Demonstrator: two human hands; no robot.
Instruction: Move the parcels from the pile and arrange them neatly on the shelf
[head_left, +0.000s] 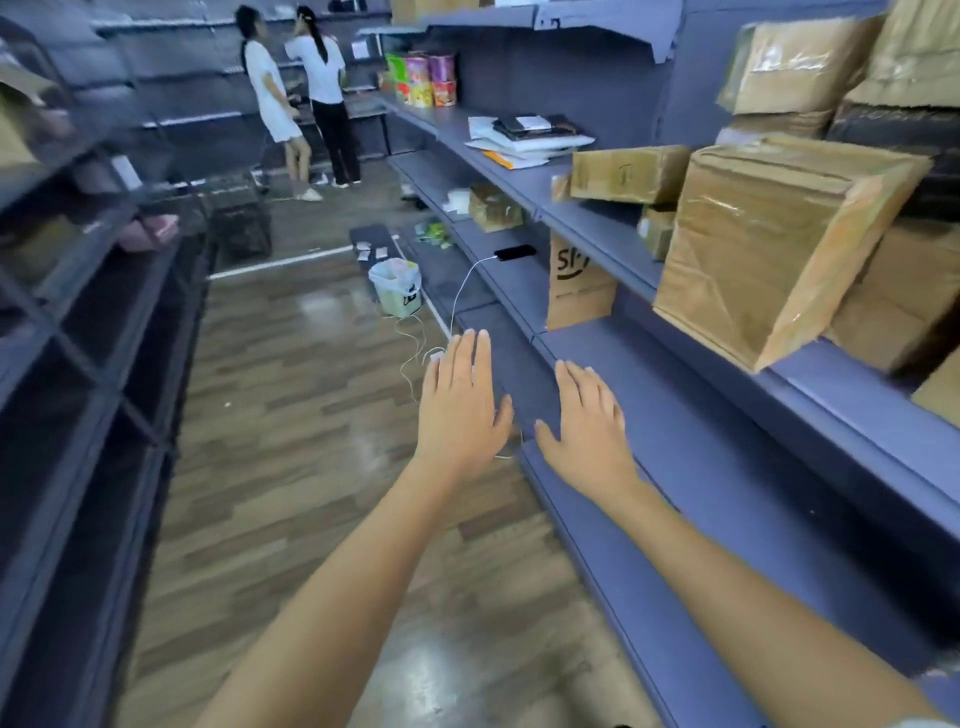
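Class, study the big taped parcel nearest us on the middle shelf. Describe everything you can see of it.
The taped parcel is a brown cardboard box wrapped in glossy clear tape, creased and scuffed. It sits tilted on the blue shelf, its lower corner seemingly jutting past the front edge. Other boxes crowd behind it.

The left hand (460, 400) and the right hand (587, 421) are held out flat, fingers straight, before the blue-grey metal shelf (701, 415), on whose higher board a large brown tape-wrapped cardboard parcel (769, 249) is seen tilted.
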